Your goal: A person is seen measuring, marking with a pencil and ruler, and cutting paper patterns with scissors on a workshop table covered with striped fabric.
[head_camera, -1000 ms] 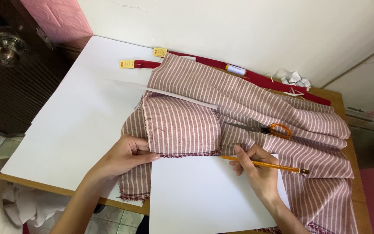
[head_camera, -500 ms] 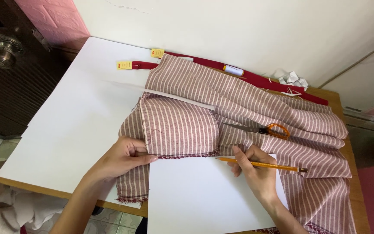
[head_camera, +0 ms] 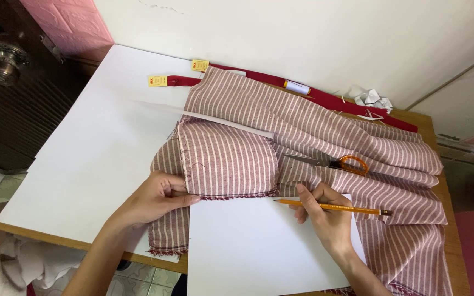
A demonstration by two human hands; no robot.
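A maroon and white striped cloth (head_camera: 303, 131) lies spread over the table, with a folded piece (head_camera: 229, 161) on top near the middle. My left hand (head_camera: 157, 197) pinches the lower left corner of that folded piece. My right hand (head_camera: 325, 216) holds an orange pencil (head_camera: 333, 207), its tip pointing left along the folded piece's lower edge. The hand rests on a white sheet of paper (head_camera: 248, 246) that lies over the cloth at the table's near edge.
Orange-handled scissors (head_camera: 338, 163) lie on the cloth right of the folded piece. Red zippers with yellow tags (head_camera: 174, 80) and a thread spool (head_camera: 296, 87) lie along the far edge. A large white board (head_camera: 83, 148) covers the table's left. A dark door with a knob (head_camera: 4, 57) stands left.
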